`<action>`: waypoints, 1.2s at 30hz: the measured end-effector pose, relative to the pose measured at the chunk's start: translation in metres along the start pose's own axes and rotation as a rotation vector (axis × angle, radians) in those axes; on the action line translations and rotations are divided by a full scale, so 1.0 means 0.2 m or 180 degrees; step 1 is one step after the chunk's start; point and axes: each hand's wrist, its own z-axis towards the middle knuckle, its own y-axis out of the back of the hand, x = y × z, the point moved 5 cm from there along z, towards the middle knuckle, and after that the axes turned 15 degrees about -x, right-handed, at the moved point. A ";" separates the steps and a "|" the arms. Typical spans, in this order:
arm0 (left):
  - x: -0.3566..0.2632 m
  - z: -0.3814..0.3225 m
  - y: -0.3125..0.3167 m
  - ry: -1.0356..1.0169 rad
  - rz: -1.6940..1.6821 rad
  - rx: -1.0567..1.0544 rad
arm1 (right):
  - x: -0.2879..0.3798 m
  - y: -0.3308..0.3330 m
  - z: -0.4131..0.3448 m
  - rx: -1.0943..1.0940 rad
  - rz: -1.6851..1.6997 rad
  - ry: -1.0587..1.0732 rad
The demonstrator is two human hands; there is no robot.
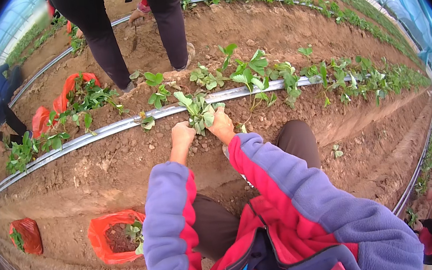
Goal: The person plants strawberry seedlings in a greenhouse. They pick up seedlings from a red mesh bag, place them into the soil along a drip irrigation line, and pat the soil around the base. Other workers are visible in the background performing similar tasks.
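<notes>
My left hand (183,134) is low at the soil of the raised bed, its fingers curled at the left base of a leafy green plant (198,112). On the plant's right side, my right hand (220,121) has its fingers bent around leaves or stems. The roots are hidden, and whether the left fingers grip anything cannot be made out. Just behind the plant runs a pale drip irrigation tube (231,94). More leafy plants (250,72) stand along the tube to the right.
A red plastic bag (95,241) with soil and a plant lies open in the furrow at lower left, a second bag (32,235) beyond it. A person's legs (158,24) stand across the bed near another red bag (69,92). Other people work at both sides.
</notes>
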 end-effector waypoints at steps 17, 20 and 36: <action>0.44 -0.71 0.62 -0.0358 0.0116 0.0337 | -0.09 -0.19 0.20 0.0135 0.0008 0.0675; 0.80 -1.16 0.54 0.0104 0.1510 0.0903 | -0.16 -0.15 0.20 0.0664 0.1271 0.0063; 1.83 -1.48 1.04 0.1668 0.2072 -0.1210 | 0.32 0.61 -0.35 0.1599 0.3362 0.0757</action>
